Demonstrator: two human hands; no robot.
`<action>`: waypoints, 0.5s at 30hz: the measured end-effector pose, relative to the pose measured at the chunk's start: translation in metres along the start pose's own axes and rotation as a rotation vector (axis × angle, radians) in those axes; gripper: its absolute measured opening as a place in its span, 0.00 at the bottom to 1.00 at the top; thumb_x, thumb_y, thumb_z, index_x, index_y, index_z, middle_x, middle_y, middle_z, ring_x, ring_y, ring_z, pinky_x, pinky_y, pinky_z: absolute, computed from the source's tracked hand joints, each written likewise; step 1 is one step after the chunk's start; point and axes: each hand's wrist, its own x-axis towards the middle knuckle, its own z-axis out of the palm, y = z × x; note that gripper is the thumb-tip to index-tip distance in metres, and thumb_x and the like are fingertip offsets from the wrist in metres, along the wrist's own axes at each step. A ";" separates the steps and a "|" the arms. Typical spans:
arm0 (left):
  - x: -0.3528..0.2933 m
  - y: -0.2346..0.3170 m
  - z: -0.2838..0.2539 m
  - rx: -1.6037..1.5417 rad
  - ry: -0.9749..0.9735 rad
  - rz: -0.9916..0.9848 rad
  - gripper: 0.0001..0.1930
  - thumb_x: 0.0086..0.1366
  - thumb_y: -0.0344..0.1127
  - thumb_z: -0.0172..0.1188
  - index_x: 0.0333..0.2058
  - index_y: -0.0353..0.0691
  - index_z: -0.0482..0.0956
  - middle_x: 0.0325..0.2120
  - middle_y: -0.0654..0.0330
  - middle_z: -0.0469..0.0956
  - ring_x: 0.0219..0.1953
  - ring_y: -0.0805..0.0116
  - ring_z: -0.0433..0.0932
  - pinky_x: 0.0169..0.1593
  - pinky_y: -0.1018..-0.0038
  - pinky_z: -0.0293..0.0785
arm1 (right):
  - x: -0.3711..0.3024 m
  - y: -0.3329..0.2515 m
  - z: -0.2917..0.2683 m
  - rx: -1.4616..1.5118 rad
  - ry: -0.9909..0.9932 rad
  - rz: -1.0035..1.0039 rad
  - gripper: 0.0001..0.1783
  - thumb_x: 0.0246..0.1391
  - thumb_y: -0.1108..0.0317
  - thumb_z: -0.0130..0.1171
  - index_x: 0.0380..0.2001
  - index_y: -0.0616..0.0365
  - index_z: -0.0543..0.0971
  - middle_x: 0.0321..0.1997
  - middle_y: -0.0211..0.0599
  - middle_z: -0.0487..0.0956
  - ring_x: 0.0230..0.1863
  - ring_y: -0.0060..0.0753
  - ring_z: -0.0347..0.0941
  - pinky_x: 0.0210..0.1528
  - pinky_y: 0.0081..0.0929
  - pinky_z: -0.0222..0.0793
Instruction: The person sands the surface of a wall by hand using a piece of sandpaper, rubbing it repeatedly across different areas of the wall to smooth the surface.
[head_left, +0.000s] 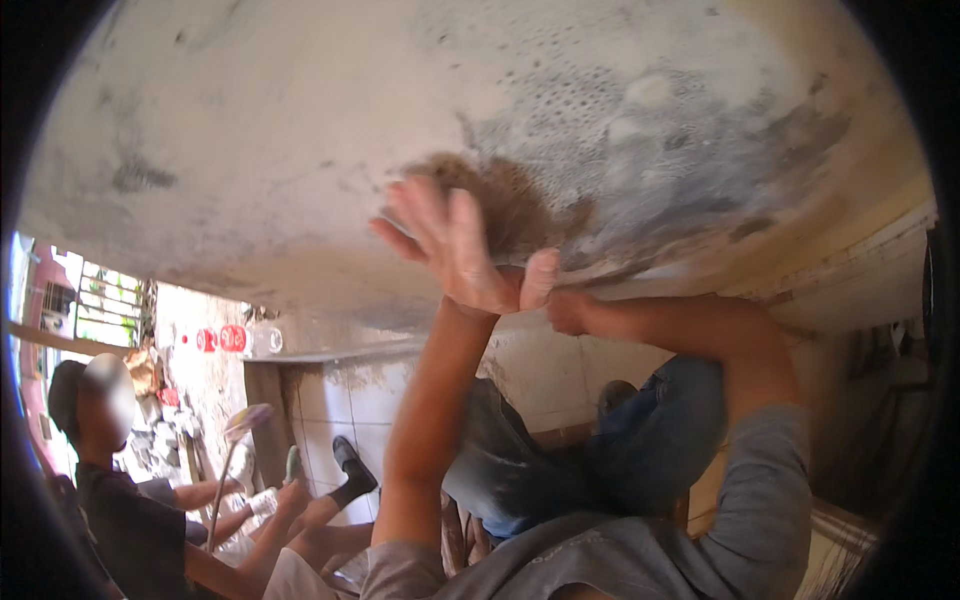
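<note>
Soft grey shirt (pixel 630 560) fabric lies closest, with creased blue jeans (pixel 655 430) beyond. At the middle of the table's (pixel 280 110) near edge, the left hand (pixel 462 248) shows blurred, its fingers spread wide apart; close to its wrist, the right hand (pixel 568 312) curls, partly hidden, and whether it grips anything I cannot tell. Just past the left hand, a brown patch (pixel 515 195) marks the pale, worn top, bordered rightward by dark, dimpled grey smears (pixel 660 150).

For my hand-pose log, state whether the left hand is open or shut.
Open: the left hand is blurred, but its fingers are extended, with visible gaps.
</note>
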 end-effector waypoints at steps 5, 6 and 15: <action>-0.011 0.011 0.001 -0.016 -0.077 -0.094 0.38 0.60 0.55 0.48 0.60 0.31 0.56 0.61 0.33 0.50 0.66 0.40 0.42 0.64 0.51 0.15 | -0.029 0.043 -0.030 1.041 0.149 -0.109 0.18 0.49 0.65 0.51 0.46 0.51 0.72 0.20 0.28 0.76 0.31 0.30 0.73 0.44 0.28 0.66; -0.012 0.009 -0.001 -0.046 -0.075 -0.103 0.38 0.60 0.55 0.48 0.60 0.31 0.56 0.61 0.33 0.50 0.66 0.40 0.42 0.64 0.51 0.15 | -0.032 0.045 -0.031 1.047 0.170 -0.188 0.14 0.48 0.66 0.51 0.39 0.51 0.77 0.21 0.29 0.77 0.33 0.32 0.74 0.47 0.29 0.65; -0.001 0.015 0.001 -0.018 -0.083 -0.049 0.35 0.60 0.49 0.49 0.58 0.27 0.56 0.60 0.32 0.51 0.67 0.40 0.41 0.64 0.50 0.17 | -0.055 0.038 -0.037 1.538 -0.094 0.090 0.07 0.41 0.69 0.54 0.16 0.57 0.78 0.25 0.43 0.80 0.33 0.46 0.78 0.32 0.42 0.72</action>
